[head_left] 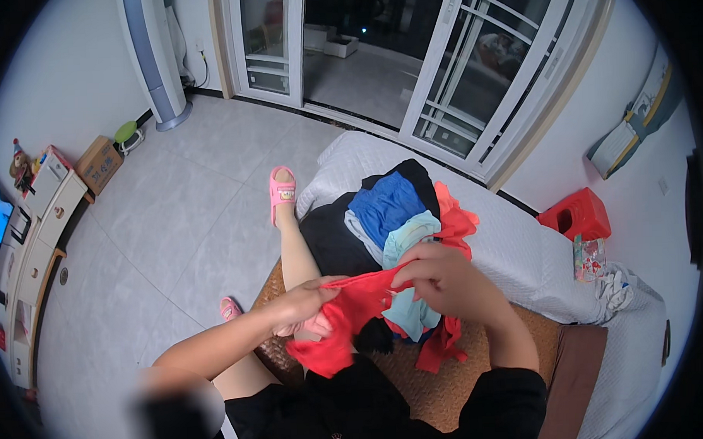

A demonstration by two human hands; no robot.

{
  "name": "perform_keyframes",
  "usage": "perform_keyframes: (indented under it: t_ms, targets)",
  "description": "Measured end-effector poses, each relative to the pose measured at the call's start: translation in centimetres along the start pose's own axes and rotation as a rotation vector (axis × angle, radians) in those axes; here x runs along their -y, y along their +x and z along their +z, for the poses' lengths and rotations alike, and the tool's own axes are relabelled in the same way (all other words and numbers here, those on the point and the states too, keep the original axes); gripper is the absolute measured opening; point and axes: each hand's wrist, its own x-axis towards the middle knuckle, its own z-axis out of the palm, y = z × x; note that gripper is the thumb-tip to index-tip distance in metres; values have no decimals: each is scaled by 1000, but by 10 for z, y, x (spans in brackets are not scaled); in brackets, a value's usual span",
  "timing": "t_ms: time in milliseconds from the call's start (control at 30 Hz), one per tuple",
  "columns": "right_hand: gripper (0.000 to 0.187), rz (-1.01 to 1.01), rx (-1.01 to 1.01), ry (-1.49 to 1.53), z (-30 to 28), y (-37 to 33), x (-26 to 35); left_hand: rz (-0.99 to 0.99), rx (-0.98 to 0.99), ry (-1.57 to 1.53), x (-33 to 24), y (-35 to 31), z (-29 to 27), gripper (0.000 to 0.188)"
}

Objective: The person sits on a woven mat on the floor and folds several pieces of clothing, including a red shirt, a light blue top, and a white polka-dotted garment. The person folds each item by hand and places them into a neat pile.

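Observation:
A bright red cloth garment (357,303) is stretched between my hands above my lap, its top edge pulled fairly straight. My left hand (304,308) pinches one end, and the loose part hangs below it in folds. At the other end my right hand (440,278) grips the same edge with bent fingers. Just beyond lies a heap of clothes: a blue piece (395,208), a pale mint piece (411,314), a black piece (338,234) and a coral-red piece (453,214). More red cloth (443,346) hangs beside the mint piece. What kind of garment I hold, I cannot tell.
I sit on a woven brown mat (419,383) beside a seat with a white quilted cover (511,249). A red plastic stool (580,215) stands at the right. Pink slippers (282,195) are on the tiled floor (151,234). Low drawers (53,218) line the left wall.

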Motion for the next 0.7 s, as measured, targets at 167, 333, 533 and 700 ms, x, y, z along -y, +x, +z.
perform_keyframes:
  t_ms: [167,333,533,700]
  targets:
    - [16,-28,-92,-108,29,-3,-3,99,-147,-794,-8,-2,15,35]
    - [33,-211,-223,-381,51,-3,-18,194,-144,-975,-4,2,18,22]
    - [24,-295,-267,-469,58,-7,-35,160,-268,-748,-9,-9,18,24]
    - [15,-109,-198,-299,42,-18,-24,115,-346,401,-7,-8,-16,23]
